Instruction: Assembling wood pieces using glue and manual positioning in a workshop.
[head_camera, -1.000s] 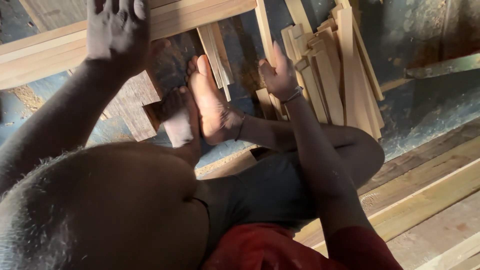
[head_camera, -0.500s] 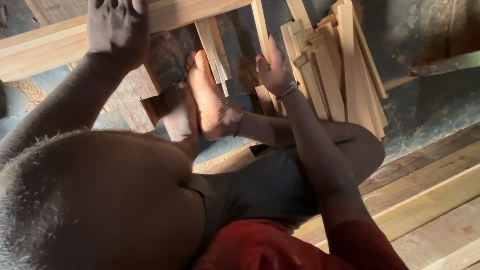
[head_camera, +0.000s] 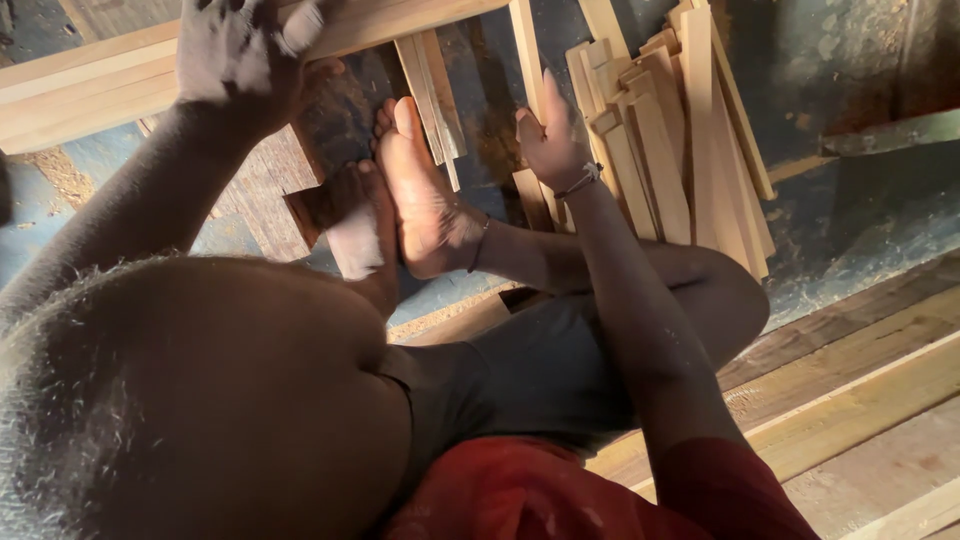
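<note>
My left hand (head_camera: 238, 58) is at the top left, pressed on a long pale wooden plank (head_camera: 90, 85), its fingers curled over a small pale piece (head_camera: 300, 22). My right hand (head_camera: 552, 140) is held up in the middle with its fingers apart, close to a heap of thin wooden slats (head_camera: 670, 150) and holding nothing. A thin bracelet circles that wrist. My bare feet (head_camera: 420, 200) are crossed between the two hands, and my knee (head_camera: 720, 290) is bent below the slats.
Two more slats (head_camera: 432, 85) lie under the plank beside a dark wooden block (head_camera: 265, 180). The floor (head_camera: 860, 200) is blue-grey and dusty. Long planks (head_camera: 850, 400) lie at the lower right. Sawdust (head_camera: 60, 170) sits at the left.
My left hand's fingers have curled in on the plank, and a pale piece now shows under them. My right hand has barely shifted beside the slats.
</note>
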